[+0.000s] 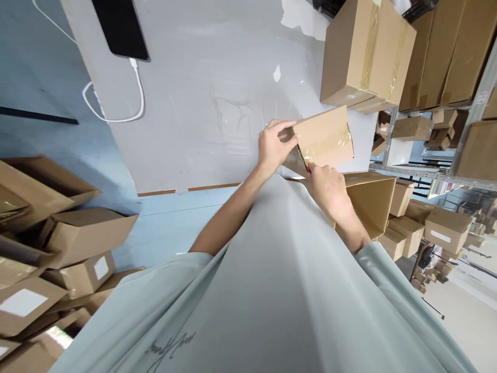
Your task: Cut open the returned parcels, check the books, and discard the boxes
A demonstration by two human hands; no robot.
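A small taped cardboard box (324, 135) lies tilted on the grey table in front of me. My left hand (275, 144) grips its left end, with thumb and fingers at the upper corner. Wrapped round a slim box cutter (309, 168), my right hand (329, 187) is at the box's lower left edge. Only a small red part of the cutter shows clearly; the fist hides most of it. Shiny clear tape runs across the box's face.
A larger taped carton (365, 57) stands at the table's back right. A phone (122, 28) with a white cable (143, 98) lies at the far left. An open carton (368, 202) sits by my right arm. Open boxes (89, 233) are piled at left; shelves (438, 168) stand right.
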